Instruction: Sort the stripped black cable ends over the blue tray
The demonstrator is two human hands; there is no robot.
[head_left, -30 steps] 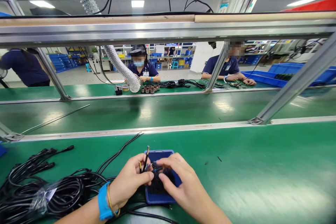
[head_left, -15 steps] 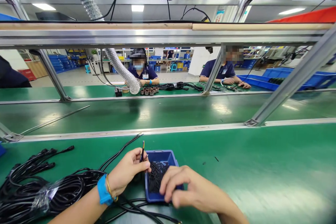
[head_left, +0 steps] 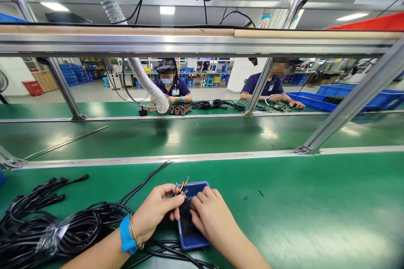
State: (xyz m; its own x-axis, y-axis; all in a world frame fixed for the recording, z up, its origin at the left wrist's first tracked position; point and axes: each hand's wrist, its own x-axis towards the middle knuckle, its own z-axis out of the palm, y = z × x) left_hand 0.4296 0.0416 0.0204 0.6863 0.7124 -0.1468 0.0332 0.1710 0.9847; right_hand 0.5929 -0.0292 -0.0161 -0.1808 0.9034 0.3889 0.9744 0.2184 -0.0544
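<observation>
My left hand [head_left: 158,207], with a blue band at the wrist, pinches black cable ends whose thin coloured wires [head_left: 183,184] stick up between thumb and fingers. Just right of it is a small blue bin [head_left: 194,244] with many short black pieces [head_left: 188,223] inside. My right hand [head_left: 210,210] reaches over the bin's right side, its fingers bent together near the pieces; whatever the fingertips hold, if anything, is hidden. Beneath my left forearm and the bin run black cables [head_left: 170,250].
Bundled black cables [head_left: 78,229] lie at the left on the green table. Two small black bits [head_left: 260,193] lie right of the bin. Metal frame posts [head_left: 341,105] stand beyond. Across the bench sit two people [head_left: 173,88], with blue trays [head_left: 353,94] at the right.
My right hand has turned and moved up and inward over the bin, its fingers drawing together. The wires in my left hand have fanned out and tilted right. The bin has shifted slightly.
</observation>
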